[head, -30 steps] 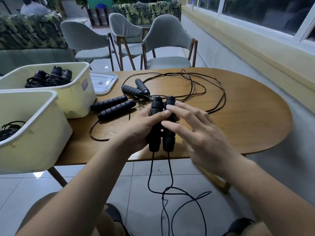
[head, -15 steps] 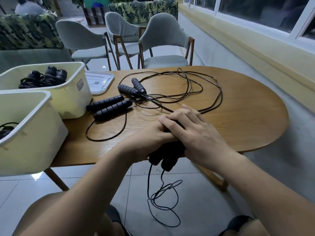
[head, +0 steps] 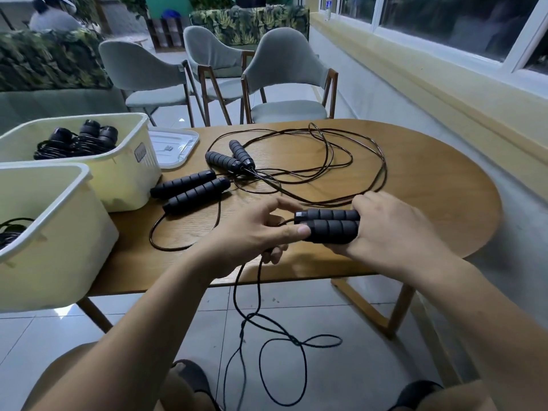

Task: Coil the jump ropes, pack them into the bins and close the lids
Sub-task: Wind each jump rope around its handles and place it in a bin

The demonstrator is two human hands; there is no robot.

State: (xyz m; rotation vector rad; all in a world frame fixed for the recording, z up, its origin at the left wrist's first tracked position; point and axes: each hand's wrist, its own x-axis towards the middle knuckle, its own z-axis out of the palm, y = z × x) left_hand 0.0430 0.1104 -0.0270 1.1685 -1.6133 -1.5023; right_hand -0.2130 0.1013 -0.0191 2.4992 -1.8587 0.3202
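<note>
I sit at an oval wooden desk on a pale tiled floor, with grey chairs beyond it and windows to my right. Two cream bins stand at the desk's left edge, each holding coiled black ropes, a clear lid just beside the farther one. My right hand has its fingers closed around two foam handles laid side by side; my left hand pinches their cord, which trails to the floor. Two more jump ropes lie loose on the desk.
</note>
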